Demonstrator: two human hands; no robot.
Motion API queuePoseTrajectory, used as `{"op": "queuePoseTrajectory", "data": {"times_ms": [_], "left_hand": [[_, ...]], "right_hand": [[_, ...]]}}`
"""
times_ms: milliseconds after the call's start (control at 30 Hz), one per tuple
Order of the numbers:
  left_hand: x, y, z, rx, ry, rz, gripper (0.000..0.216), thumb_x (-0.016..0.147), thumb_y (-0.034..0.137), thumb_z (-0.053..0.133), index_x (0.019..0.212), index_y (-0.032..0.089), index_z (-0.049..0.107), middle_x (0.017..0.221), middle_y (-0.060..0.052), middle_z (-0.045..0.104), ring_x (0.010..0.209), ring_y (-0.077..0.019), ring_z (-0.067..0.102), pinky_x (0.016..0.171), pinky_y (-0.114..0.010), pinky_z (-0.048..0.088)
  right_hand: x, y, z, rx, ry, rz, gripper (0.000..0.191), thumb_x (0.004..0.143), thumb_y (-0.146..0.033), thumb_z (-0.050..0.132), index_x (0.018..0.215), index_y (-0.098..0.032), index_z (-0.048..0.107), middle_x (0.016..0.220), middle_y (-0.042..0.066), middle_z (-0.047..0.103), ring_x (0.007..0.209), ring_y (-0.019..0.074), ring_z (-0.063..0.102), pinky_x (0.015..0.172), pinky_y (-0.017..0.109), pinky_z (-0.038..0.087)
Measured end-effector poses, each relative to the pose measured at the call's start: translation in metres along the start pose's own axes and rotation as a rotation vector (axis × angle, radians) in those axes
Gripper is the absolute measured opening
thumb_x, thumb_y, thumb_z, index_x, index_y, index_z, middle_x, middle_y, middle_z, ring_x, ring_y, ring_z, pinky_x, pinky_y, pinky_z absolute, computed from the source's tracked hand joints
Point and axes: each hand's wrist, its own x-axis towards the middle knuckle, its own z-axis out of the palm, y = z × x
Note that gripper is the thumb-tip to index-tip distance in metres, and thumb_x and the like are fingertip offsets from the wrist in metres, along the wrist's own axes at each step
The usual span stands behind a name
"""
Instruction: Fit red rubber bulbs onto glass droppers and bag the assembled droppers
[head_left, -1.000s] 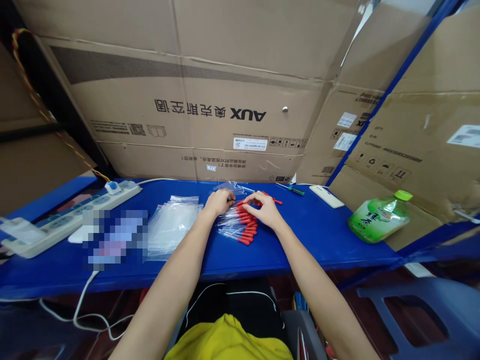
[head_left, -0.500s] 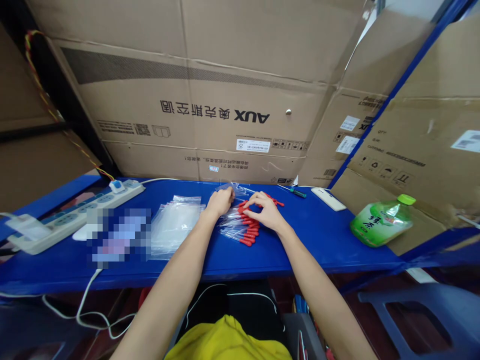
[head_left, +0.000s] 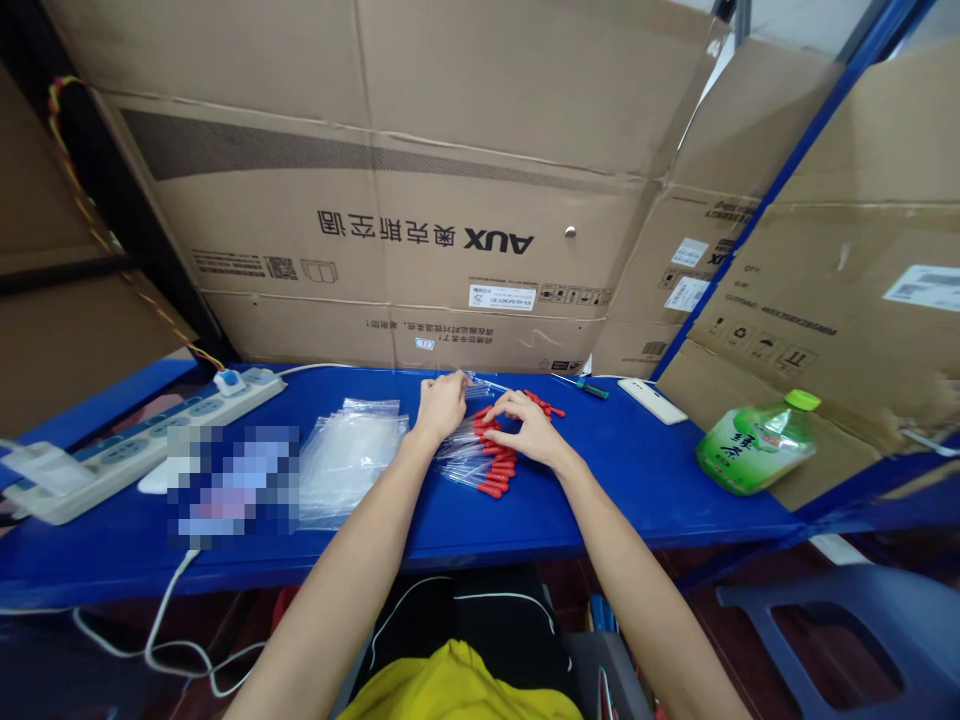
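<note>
On the blue table lies a fanned heap of droppers (head_left: 498, 470) with clear stems and red bulbs, the bulbs pointing right. My left hand (head_left: 442, 402) is closed over the stems at the far side of the heap; what its fingers hold is hidden. Opposite it, my right hand (head_left: 527, 428) curves over the bulb ends, with thumb and forefinger closed around a red bulb. More red bulbs (head_left: 544, 404) lie just beyond the right hand. Left of my left forearm rests a stack of clear zip bags (head_left: 352, 455).
A white power strip (head_left: 150, 440) and a blurred-out object (head_left: 236, 480) with a cable lie at the left. Toward the right are a green screwdriver (head_left: 592, 389), a white phone-like slab (head_left: 651, 400) and a green drink bottle (head_left: 757, 445). Cardboard (head_left: 420, 180) walls the back.
The view has shifted slightly. My left hand has turned a little at the stems; my right hand stays at the red bulbs, its thumb and forefinger slightly farther apart.
</note>
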Motion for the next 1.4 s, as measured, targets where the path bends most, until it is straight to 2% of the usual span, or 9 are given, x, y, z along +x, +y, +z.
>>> {"op": "queuePoseTrajectory", "data": {"times_ms": [200,333,467,567,733,900,1067,1233,1400], "left_hand": [[0.000,0.007,-0.001,-0.107,0.006,0.067,0.035,0.109,0.043,0.036,0.106,0.024,0.065,0.114,-0.006,0.074,0.113,-0.0250,0.063,0.098,-0.041,0.035],[-0.003,0.013,0.001,-0.080,-0.041,0.239,0.037,0.110,0.040,0.033,0.103,0.023,0.065,0.107,-0.005,0.073,0.106,-0.0231,0.062,0.100,-0.042,0.032],[-0.007,0.020,0.004,-0.085,-0.079,0.361,0.038,0.111,0.040,0.031,0.112,0.024,0.065,0.114,-0.005,0.073,0.108,-0.0238,0.061,0.103,-0.044,0.033],[-0.009,0.026,0.004,-0.150,-0.119,0.415,0.036,0.110,0.040,0.031,0.116,0.023,0.063,0.120,-0.008,0.071,0.112,-0.0234,0.062,0.101,-0.039,0.039],[-0.008,0.030,0.001,-0.185,-0.094,0.299,0.033,0.110,0.042,0.029,0.112,0.026,0.058,0.107,-0.005,0.073,0.100,-0.0226,0.069,0.082,-0.031,0.047],[-0.007,0.021,0.000,-0.128,-0.054,0.207,0.031,0.110,0.040,0.029,0.109,0.027,0.057,0.106,-0.003,0.075,0.101,-0.0231,0.070,0.080,-0.031,0.046],[-0.006,0.019,0.002,-0.104,-0.037,0.156,0.026,0.109,0.032,0.033,0.106,0.025,0.059,0.112,-0.005,0.075,0.106,-0.0235,0.069,0.083,-0.031,0.047],[-0.007,0.021,0.003,-0.071,-0.084,0.120,0.029,0.109,0.034,0.033,0.106,0.026,0.061,0.108,-0.005,0.076,0.101,-0.0239,0.071,0.079,-0.030,0.047],[-0.007,0.019,0.003,-0.039,-0.101,0.089,0.032,0.109,0.038,0.033,0.105,0.025,0.062,0.104,-0.006,0.077,0.100,-0.0257,0.072,0.077,-0.030,0.047]], "right_hand": [[0.002,0.019,-0.008,-0.008,0.377,0.232,0.030,0.094,-0.046,0.064,0.112,-0.022,0.070,0.076,0.000,0.064,0.066,0.0159,0.057,0.067,0.029,0.049],[0.001,0.024,-0.009,0.048,0.324,0.226,0.032,0.095,-0.047,0.062,0.114,-0.023,0.070,0.079,0.001,0.069,0.067,0.0167,0.062,0.067,0.029,0.051],[0.001,0.022,-0.003,0.074,0.308,0.192,0.026,0.095,-0.046,0.062,0.099,-0.022,0.072,0.089,0.005,0.075,0.078,0.0203,0.070,0.072,0.031,0.055],[0.002,0.021,-0.002,0.065,0.317,0.192,0.026,0.095,-0.046,0.062,0.099,-0.022,0.072,0.092,0.006,0.076,0.080,0.0206,0.071,0.072,0.031,0.056],[0.000,0.031,-0.015,-0.096,0.383,0.260,0.028,0.097,-0.042,0.058,0.115,-0.023,0.069,0.087,0.004,0.075,0.076,0.0200,0.068,0.073,0.031,0.053],[-0.015,0.064,-0.036,-0.517,0.603,0.547,0.025,0.090,-0.019,0.055,0.104,-0.020,0.075,0.104,0.014,0.073,0.103,0.0296,0.063,0.091,0.042,0.050],[-0.029,0.085,-0.042,-0.543,0.498,0.869,0.023,0.084,-0.017,0.063,0.100,-0.019,0.080,0.108,0.020,0.072,0.105,0.0333,0.066,0.089,0.045,0.052],[-0.029,0.085,-0.041,-0.591,0.394,0.887,0.023,0.088,-0.020,0.059,0.091,-0.020,0.082,0.100,0.018,0.077,0.097,0.0320,0.072,0.085,0.041,0.053],[-0.027,0.081,-0.039,-0.573,0.337,0.872,0.017,0.083,-0.023,0.070,0.095,-0.023,0.082,0.104,0.012,0.079,0.098,0.0281,0.073,0.081,0.035,0.054]]}}
